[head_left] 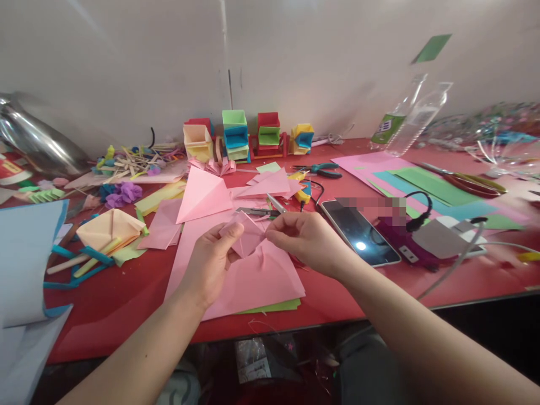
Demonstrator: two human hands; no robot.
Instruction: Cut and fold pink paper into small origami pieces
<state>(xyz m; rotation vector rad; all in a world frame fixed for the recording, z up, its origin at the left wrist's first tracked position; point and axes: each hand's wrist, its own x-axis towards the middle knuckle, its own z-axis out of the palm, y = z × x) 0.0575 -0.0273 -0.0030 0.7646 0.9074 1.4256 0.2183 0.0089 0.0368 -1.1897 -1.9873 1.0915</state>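
Observation:
My left hand (213, 261) is closed on a small folded pink paper (248, 239), thumb on its front and fingers behind. At the paper's right corner, the thumb and forefinger of my right hand (306, 242) are pinched together on its edge. A pointed silver tool (276, 203) shows just above my right fingers; whether it is held or lies behind them I cannot tell. Below both hands lies a stack of large pink sheets (236, 292), with green paper under its front edge. A bigger folded pink piece (205, 194) stands just behind.
Colourful paper boxes (236, 136) line the wall. A smartphone (360, 233) and a purple power strip (394, 239) with cables lie right, near coloured sheets, scissors (468, 183) and plastic bottles (405, 121). Leftward are a folded peach paper (112, 228), paper strips and a metal jug (40, 138).

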